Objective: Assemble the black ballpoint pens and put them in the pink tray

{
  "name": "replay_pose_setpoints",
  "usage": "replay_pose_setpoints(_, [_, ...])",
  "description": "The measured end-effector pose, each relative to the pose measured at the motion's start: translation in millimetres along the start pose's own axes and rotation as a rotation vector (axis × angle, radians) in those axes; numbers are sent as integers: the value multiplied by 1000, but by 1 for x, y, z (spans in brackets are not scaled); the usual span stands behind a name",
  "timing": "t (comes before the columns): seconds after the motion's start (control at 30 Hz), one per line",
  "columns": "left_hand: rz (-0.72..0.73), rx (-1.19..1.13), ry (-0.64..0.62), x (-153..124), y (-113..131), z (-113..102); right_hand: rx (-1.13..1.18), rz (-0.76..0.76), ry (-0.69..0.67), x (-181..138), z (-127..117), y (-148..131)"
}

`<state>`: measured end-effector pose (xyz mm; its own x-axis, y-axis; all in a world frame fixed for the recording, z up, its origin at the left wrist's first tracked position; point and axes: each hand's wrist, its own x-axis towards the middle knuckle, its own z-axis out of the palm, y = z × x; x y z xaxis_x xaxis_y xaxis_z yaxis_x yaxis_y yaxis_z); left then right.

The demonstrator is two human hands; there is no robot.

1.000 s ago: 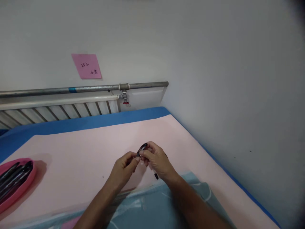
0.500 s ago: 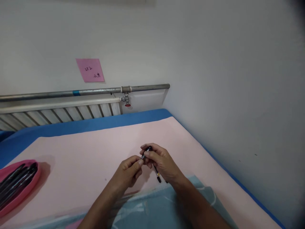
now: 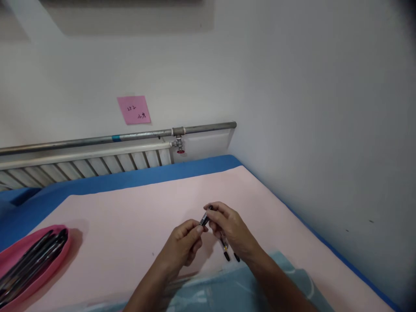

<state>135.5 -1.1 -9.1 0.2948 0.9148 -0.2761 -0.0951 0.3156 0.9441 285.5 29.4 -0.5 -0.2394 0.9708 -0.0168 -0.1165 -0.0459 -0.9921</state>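
My right hand point(image 3: 232, 232) is closed round two thin black pens point(image 3: 227, 253) whose tips stick out below the palm, over the pink mat point(image 3: 130, 225). My left hand point(image 3: 185, 245) sits just to its left, thumb and forefinger pinched on the top end of a pen, a small black cap piece point(image 3: 204, 219). Both hands meet at that cap, a little above the mat. Whether the cap is on or off the pen is hidden by the fingers.
A pink tray point(image 3: 61, 255) with several black pens lies at the left edge. A blue surface point(image 3: 146, 175) borders the mat at the back and right. Behind it run a radiator point(image 3: 81, 162) and a metal pipe point(image 3: 201, 128). A pink note point(image 3: 134, 109) sticks to the wall. Light blue plastic sheeting point(image 3: 208, 290) lies near me.
The view has tilted up and shifted, so everything sits lower and further right. My hands stay together on the pen; two pen tips now show below my right hand.
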Motion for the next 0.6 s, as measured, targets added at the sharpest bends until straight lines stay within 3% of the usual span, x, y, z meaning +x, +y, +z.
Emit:
replay_pose_setpoints(0.33, [70,74,22,3,-2,1,-41,16,67,2,0,2])
replay_pose_setpoints(0.6, [-13,-127,-105,-3,1,-5,130,-15,-48,-1,2,-3])
